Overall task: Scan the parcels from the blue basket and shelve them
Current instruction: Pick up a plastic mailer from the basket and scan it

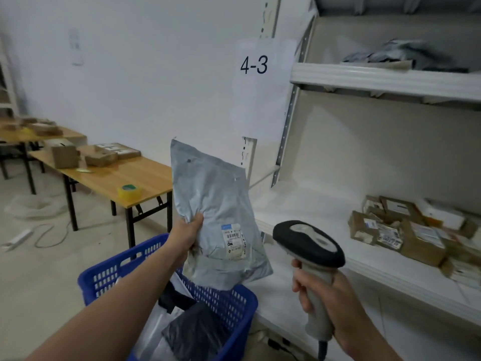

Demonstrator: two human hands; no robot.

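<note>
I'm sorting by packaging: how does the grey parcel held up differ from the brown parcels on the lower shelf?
The grey parcel is a soft plastic mailer; the brown parcels are cardboard boxes. The grey parcel is held upright by the left hand, beside the scanner in the right hand; the brown parcels lie piled on the shelf. All carry white labels.

One basket point(109, 276) (blue), one scanner point(309, 243).

My left hand point(186, 239) and right hand point(325, 300) are bare; behind the fingers point(299, 285), my left forearm point(125, 295) and right forearm point(364, 334) are bare too.
</note>
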